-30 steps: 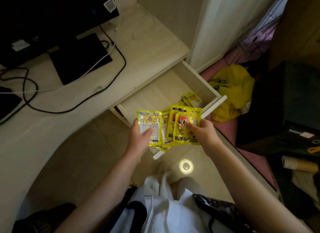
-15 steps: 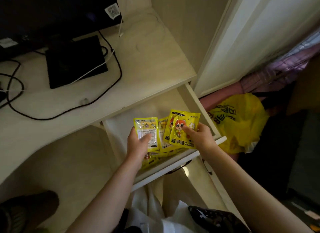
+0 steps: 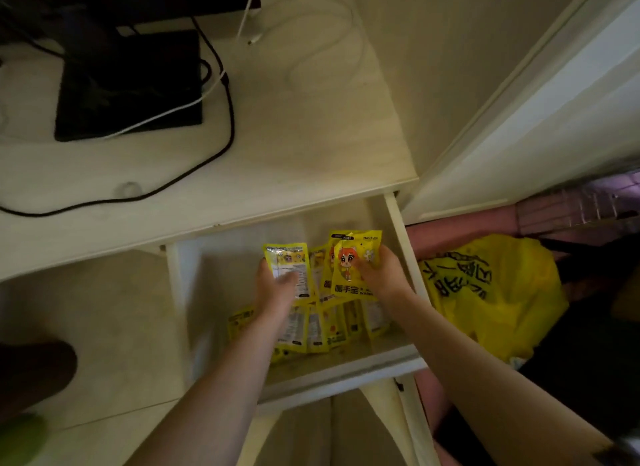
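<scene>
Both hands hold a fan of yellow hand-warmer packets over an open white drawer [image 3: 349,370]. My left hand [image 3: 275,285] grips the leftmost packet [image 3: 287,257], its printed back facing up, thumb across it. My right hand [image 3: 381,275] pinches the right packets [image 3: 349,257], which show a cartoon character with orange hair. More yellow packets [image 3: 322,330] lie in a row on the drawer floor beneath my hands, partly hidden by my left forearm.
The pale desk top [image 3: 277,136] above the drawer carries a black monitor base [image 3: 128,87] with black and white cables. A yellow plastic bag [image 3: 491,292] lies on the pink surface right of the drawer. White wall panel stands at upper right.
My view has swung down and closer over the drawer. Both hands, still holding the fanned packets, have moved further in over the drawer, and the row of packets on its floor has come into view.
</scene>
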A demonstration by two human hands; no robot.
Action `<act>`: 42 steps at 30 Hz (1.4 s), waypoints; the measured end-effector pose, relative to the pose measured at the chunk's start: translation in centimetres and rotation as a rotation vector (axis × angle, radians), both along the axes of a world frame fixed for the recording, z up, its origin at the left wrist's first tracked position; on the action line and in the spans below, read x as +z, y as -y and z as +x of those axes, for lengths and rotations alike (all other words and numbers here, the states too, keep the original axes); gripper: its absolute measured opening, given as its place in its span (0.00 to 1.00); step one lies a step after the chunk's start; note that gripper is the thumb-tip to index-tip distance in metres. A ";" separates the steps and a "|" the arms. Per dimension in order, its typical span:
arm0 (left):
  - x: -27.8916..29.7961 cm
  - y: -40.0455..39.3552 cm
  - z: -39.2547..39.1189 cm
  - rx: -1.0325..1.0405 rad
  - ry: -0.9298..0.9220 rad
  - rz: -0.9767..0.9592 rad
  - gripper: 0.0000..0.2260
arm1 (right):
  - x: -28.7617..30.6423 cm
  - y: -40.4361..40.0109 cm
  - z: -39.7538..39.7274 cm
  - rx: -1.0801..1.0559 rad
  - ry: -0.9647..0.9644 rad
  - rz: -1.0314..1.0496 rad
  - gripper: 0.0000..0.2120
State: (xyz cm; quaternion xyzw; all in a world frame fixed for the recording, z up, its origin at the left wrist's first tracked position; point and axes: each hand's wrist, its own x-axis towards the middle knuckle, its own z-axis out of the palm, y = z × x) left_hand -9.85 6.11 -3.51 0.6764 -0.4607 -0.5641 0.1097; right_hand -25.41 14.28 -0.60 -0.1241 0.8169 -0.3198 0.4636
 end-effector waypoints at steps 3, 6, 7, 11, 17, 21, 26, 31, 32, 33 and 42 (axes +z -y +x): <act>-1.9 1.5 -0.4 -0.024 0.024 -0.018 0.20 | -1.8 1.1 -0.7 -0.026 0.037 -0.004 0.18; -3.3 2.5 -0.4 -0.010 0.034 0.009 0.28 | -2.9 2.1 -1.1 -0.037 0.066 -0.005 0.17; -3.6 2.7 -0.3 0.000 0.040 0.022 0.30 | -3.3 2.3 -1.3 -0.047 0.072 0.006 0.16; -4.3 3.0 -0.1 -0.011 0.090 0.049 0.23 | -4.6 2.4 -1.7 -0.007 0.029 0.092 0.11; -4.2 3.3 1.4 -0.105 0.152 0.029 0.14 | -4.3 1.3 -2.2 0.116 -0.050 0.199 0.13; -3.6 3.3 3.1 -0.093 0.169 0.018 0.13 | -3.2 0.3 -1.8 0.125 -0.076 0.276 0.14; -1.2 2.2 5.7 -0.135 0.226 -0.030 0.10 | -1.0 -1.5 -1.0 0.177 -0.064 0.307 0.14; 2.1 0.1 8.1 -0.196 0.293 -0.118 0.10 | 1.6 -3.0 0.3 0.324 -0.106 0.259 0.12; 2.9 -0.4 8.4 -0.206 0.293 -0.133 0.10 | 2.1 -3.1 0.6 0.360 -0.133 0.245 0.10; 3.7 -1.1 8.8 -0.214 0.293 -0.145 0.11 | 2.7 -3.2 1.1 0.391 -0.154 0.233 0.09; 9.6 -7.3 12.4 -0.235 0.339 -0.347 0.12 | 7.3 -3.2 7.8 0.764 -0.266 0.081 0.20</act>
